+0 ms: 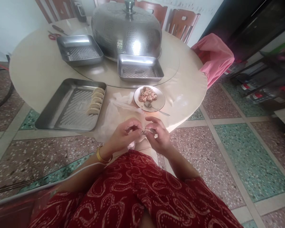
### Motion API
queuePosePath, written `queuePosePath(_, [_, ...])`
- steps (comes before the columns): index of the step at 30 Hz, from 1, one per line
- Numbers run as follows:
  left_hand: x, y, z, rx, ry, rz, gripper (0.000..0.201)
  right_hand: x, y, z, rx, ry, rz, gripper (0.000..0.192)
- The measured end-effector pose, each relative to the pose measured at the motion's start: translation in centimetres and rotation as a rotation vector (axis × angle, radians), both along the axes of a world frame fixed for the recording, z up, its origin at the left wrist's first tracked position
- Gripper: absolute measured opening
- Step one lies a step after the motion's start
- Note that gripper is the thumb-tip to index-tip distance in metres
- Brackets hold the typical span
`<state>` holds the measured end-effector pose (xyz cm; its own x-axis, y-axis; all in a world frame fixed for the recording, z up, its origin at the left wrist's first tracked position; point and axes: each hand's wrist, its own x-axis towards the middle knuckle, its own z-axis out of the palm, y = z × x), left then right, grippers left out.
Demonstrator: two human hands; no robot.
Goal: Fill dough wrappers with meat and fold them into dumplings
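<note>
The dumpling (146, 130) pinched between both hands is mostly hidden by fingers (133, 126), its shape unclear.

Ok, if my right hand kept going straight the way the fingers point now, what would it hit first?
The right hand points left, toward the left hand. It would first meet the small dumpling pinched between both hands, then the left hand's fingers just beyond. They look nearly touching, though depth is hard to judge.

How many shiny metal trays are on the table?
3. One tray sits at the near left edge and holds dumplings; one is at the far left; one sits in the middle by the domed cover, which may hide more.
</note>
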<state>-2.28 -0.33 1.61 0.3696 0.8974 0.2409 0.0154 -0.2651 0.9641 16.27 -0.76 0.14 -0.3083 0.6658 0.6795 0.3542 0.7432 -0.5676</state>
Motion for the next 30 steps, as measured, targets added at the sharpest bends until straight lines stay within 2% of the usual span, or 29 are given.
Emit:
queuePosePath(6, [-0.2, 0.2, -0.2, 0.049, 0.037, -0.008, 0.008, -0.1, 0.2, 0.0, 0.035, -0.04, 0.002, 0.036])
queuePosePath(11, [-0.1, -0.1, -0.4, 0.053, 0.08, 0.072, 0.011, -0.2, 0.2, -0.2, 0.045, 0.001, -0.031, 0.029])
queuePosePath(17, [0.1, -1.0, 0.3, 0.191, 0.203, 0.245, 0.014, -0.3, 0.4, -0.3, 0.09, -0.002, -0.118, 0.019])
queuePosePath(21, [0.3, -1.0, 0.3, 0.39, 0.35, 0.341, 0.005, -0.7, 0.3, -0.1, 0.1, -0.019, -0.152, 0.014])
queuePosePath(26, [0.4, -1.1, -0.1, 0.621, 0.439, 0.426, 0.008, -1.2, 0.4, 0.0, 0.071, 0.009, -0.138, 0.011])
queuePosePath(30, [0.1, -1.4, -0.3, 0.627, 0.477, 0.464, 0.006, -1.0, 0.6, 0.1, 0.025, 0.044, -0.114, 0.012])
